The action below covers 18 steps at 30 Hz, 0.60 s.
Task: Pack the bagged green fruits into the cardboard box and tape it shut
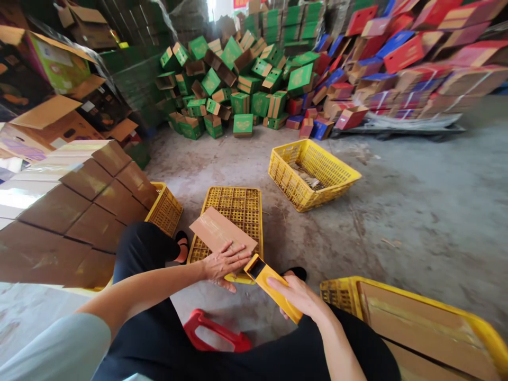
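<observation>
Two hands are working low in the centre of the frame. Your left hand point(225, 263) is pressing flat, fingers spread, on a folded cardboard piece point(222, 232) lying across an upturned yellow crate point(238, 203). Your right hand point(300, 297) is wrapping closed around a yellow tool point(272, 286), its tip sitting just beside the cardboard's near edge. Cardboard is looking light, stiff and thin, likely bending if grabbed mid-sheet; better taken by an edge. A second crate point(313, 174) is sitting upper right of it.
</observation>
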Tool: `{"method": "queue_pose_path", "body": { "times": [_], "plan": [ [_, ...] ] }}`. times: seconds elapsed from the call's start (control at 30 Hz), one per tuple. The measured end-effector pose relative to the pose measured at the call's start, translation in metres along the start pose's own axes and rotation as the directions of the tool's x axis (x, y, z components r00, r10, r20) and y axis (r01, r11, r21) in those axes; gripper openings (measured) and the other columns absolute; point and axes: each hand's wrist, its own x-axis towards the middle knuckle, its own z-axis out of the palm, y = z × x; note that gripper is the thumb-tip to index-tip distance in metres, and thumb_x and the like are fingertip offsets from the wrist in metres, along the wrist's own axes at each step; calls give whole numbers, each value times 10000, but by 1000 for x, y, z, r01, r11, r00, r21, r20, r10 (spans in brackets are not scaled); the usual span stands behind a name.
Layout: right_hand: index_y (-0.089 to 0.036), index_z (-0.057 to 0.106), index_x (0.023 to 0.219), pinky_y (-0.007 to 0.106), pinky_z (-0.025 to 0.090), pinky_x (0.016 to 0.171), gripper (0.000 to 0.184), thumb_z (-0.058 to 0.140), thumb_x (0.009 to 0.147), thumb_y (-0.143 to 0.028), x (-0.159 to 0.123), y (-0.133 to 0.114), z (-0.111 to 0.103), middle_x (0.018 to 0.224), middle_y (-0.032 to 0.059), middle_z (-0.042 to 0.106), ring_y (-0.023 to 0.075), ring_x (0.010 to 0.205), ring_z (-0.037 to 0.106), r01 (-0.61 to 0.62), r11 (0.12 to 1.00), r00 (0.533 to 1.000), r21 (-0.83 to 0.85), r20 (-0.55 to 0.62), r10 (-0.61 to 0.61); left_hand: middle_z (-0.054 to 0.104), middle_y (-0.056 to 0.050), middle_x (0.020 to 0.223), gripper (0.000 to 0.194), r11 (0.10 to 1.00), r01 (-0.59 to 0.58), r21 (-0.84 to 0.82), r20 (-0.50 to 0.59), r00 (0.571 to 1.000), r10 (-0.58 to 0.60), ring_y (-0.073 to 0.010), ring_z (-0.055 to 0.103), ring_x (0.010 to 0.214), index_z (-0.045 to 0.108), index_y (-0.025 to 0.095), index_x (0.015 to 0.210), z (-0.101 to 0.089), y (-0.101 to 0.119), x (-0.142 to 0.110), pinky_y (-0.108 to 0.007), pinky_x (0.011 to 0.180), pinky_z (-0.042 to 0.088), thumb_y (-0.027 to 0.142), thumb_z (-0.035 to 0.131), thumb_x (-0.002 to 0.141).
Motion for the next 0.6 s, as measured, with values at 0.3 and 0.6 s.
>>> {"method": "queue_pose_path", "body": {
  "times": [0.3,0.6],
  "plan": [
    [-207,597,863,308,550,479,454,551,930,-654,-13,4,-5,641,72,666,236,548,701,28,999,998,-21,49,-26,215,-158,1718,1005,999,9,41,-5,1000,-9,-386,105,1607,82,189,1690,-1,0,-2,-638,1276,48,748,481,955],
    [-213,624,948,295,570,519,452,578,925,-662,-26,29,-16,621,54,701,230,566,707,-43,998,997,50,66,40,181,-153,1727,1061,998,27,60,-35,999,-25,-390,113,1606,49,198,1691,2,5,-4,-628,1278,39,787,490,927]
  ]
}}
